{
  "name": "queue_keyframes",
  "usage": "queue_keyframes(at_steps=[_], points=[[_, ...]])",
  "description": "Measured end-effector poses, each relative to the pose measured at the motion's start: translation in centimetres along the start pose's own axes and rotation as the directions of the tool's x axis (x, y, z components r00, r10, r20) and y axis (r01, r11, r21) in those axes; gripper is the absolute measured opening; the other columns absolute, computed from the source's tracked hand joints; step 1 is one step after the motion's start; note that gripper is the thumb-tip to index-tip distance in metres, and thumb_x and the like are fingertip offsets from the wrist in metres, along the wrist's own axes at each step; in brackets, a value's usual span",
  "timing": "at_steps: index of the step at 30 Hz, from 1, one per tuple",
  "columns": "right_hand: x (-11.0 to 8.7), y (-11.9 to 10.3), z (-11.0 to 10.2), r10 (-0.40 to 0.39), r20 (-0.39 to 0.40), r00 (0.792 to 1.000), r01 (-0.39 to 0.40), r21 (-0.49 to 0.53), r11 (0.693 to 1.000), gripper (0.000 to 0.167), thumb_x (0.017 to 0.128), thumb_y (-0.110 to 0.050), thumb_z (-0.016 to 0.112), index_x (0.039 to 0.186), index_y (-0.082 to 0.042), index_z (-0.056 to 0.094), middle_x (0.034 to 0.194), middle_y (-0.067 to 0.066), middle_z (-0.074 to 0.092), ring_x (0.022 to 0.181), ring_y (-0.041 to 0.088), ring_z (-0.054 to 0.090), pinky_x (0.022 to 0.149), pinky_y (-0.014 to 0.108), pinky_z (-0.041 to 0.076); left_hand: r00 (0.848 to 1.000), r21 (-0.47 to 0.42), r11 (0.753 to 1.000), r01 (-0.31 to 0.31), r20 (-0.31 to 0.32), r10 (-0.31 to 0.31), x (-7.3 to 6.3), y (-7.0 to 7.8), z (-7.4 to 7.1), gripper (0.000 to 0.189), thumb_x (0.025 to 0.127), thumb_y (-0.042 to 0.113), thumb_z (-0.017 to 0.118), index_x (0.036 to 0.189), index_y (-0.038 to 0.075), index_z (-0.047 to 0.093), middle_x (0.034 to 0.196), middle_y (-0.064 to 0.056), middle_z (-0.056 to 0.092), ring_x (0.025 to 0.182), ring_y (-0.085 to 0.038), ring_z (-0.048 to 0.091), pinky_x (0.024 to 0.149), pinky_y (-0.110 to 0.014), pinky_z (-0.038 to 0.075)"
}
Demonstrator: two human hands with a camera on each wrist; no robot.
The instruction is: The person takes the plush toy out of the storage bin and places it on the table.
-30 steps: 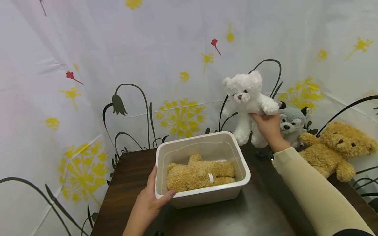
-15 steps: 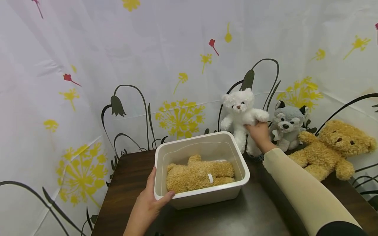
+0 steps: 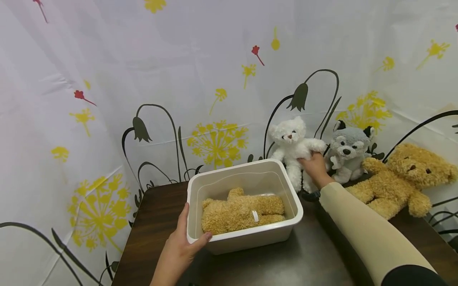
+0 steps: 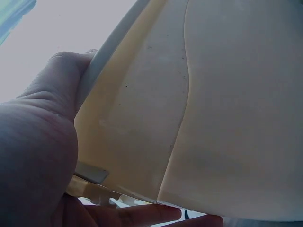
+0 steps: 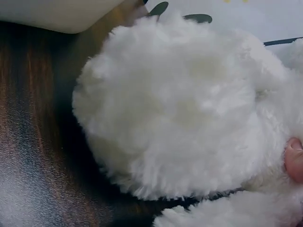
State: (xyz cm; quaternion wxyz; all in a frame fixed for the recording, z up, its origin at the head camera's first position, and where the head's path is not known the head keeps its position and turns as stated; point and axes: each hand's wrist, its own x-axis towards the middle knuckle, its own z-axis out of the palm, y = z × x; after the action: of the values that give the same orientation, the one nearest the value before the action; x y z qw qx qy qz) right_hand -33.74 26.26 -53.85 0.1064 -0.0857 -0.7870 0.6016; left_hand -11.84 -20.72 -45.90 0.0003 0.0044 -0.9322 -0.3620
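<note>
My left hand holds the near left corner of a white plastic bin, thumb over the rim; in the left wrist view fingers show beyond the wall. Inside the bin a golden-brown teddy bear lies face down, a white tag on it. Behind the bin's right end, my right hand grips a white teddy bear at its side, under one arm. That bear is upright, leaning slightly against the back. White fur fills the right wrist view, with one fingertip visible at the edge.
Right of the white bear sits a grey husky plush. Another golden-brown teddy bear leans back at the far right of the dark wooden table. A flower-printed white curtain hangs close behind the table.
My right hand has lowered the white bear from the air to the table's back edge, slightly left, uncovering the husky plush. My left hand and the bin have stayed put.
</note>
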Motion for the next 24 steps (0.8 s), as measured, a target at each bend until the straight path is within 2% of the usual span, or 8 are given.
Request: queue_keyframes(at_steps=[7,15,24], points=[[0.34,0.72,0.27,-0.043,0.0,0.999,0.043,-0.162,0.986,0.073,0.108,-0.022,0.069,0.168,-0.002,0.035,0.167,0.029,0.044,0.153,0.052,0.043,0.122,0.068,0.038,1.0,-0.007,1.0,0.001,0.0,-0.001,-0.1,0.09,0.04,0.115,0.09,0.058,0.085,0.176,0.03,0.015,0.136,-0.024,0.072,0.104,-0.028,0.073,0.088,-0.054,0.06],[-0.04,0.69,0.4,0.034,-0.005,0.999,-0.034,-0.306,0.951,0.079,0.11,-0.035,0.065,0.168,0.006,0.03,0.167,0.033,0.042,0.15,0.054,0.044,0.119,0.069,0.04,1.0,0.002,1.0,0.013,0.016,-0.014,-0.04,0.12,-0.02,0.116,0.091,0.06,0.084,0.177,0.031,0.012,0.137,-0.025,0.071,0.106,-0.029,0.073,0.088,-0.056,0.06],[-0.41,0.67,0.45,0.05,-0.001,0.999,-0.047,-0.388,0.92,0.081,0.111,-0.04,0.06,0.168,0.008,0.027,0.164,0.038,0.041,0.147,0.058,0.045,0.116,0.071,0.041,1.0,0.018,1.0,0.019,0.016,-0.019,0.02,0.04,0.04,0.116,0.091,0.06,0.084,0.177,0.028,0.013,0.135,-0.025,0.072,0.105,-0.029,0.073,0.088,-0.056,0.059]])
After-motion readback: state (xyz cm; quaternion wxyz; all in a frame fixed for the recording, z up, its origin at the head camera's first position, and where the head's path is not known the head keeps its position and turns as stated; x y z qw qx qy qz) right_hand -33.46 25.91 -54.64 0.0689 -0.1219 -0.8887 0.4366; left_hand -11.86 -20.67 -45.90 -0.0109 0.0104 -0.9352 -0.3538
